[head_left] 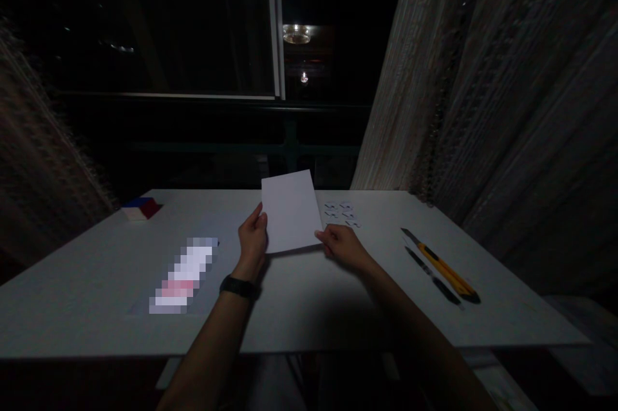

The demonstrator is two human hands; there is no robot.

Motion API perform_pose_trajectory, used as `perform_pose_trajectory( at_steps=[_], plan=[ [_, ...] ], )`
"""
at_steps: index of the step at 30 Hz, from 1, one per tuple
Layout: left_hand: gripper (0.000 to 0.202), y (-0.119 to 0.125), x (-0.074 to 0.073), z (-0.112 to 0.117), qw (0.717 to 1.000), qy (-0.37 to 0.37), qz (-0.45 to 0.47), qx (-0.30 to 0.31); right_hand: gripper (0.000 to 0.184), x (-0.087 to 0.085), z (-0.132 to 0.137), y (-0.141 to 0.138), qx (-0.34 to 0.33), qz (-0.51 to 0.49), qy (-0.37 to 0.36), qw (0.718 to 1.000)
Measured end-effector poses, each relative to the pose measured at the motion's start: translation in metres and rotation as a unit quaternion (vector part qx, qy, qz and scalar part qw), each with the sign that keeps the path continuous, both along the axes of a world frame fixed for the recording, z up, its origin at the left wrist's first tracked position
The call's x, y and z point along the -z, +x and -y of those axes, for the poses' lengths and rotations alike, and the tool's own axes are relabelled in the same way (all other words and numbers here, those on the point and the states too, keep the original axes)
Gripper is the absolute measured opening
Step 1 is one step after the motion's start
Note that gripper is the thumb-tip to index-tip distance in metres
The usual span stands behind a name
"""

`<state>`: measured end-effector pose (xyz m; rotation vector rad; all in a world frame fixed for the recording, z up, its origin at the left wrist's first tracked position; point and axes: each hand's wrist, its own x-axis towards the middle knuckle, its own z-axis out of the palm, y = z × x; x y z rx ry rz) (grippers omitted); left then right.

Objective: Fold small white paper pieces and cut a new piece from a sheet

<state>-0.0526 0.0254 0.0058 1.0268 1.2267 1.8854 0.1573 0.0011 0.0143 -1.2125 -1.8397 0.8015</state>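
Note:
A plain white sheet of paper is held up over the table, tilted toward me. My left hand grips its left edge, thumb on the front face and fingers behind. At the lower right corner, my right hand pinches the sheet between thumb and curled fingers. Small white pieces with dark marks lie in rows on the table just beyond my right hand. To the right rest a yellow and black utility knife and, alongside it, a slim dark pen-like craft knife.
The white table stands before a dark window. A red, blue and white cube sits at its far left. A blurred-out bright rectangle lies on the left side. Curtains hang on both sides.

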Motion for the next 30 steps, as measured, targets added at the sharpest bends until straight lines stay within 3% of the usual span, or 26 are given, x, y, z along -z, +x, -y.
perform_pose_trajectory(
  at_steps=[3,7,10,15,18,23,30],
  plan=[
    [0.046,0.000,-0.001,0.001,1.000,0.009,0.005,0.003,0.048,-0.001,0.000,0.000,0.003,0.007,0.018,1.000],
    [0.047,0.001,0.000,0.001,0.999,0.029,0.000,0.020,0.055,0.001,-0.003,-0.001,-0.026,-0.032,-0.049,0.998],
    [0.048,0.003,0.000,0.002,0.999,0.026,0.006,0.046,0.053,0.005,-0.008,-0.002,0.008,-0.053,-0.033,0.998],
    [0.054,0.009,-0.003,0.006,0.988,0.008,0.061,0.139,0.041,0.011,-0.018,0.000,0.085,-0.175,-0.005,0.981],
    [0.058,0.013,-0.007,0.011,0.976,-0.013,0.105,0.191,0.038,0.010,-0.020,0.003,0.092,-0.241,-0.022,0.966],
    [0.046,0.014,-0.010,0.016,0.959,-0.040,0.074,0.271,0.037,0.003,-0.017,0.007,0.098,-0.266,-0.030,0.959],
    [0.036,0.012,-0.008,0.014,0.963,-0.043,0.091,0.249,0.035,0.004,-0.017,0.007,0.084,-0.296,-0.051,0.950]
  ],
)
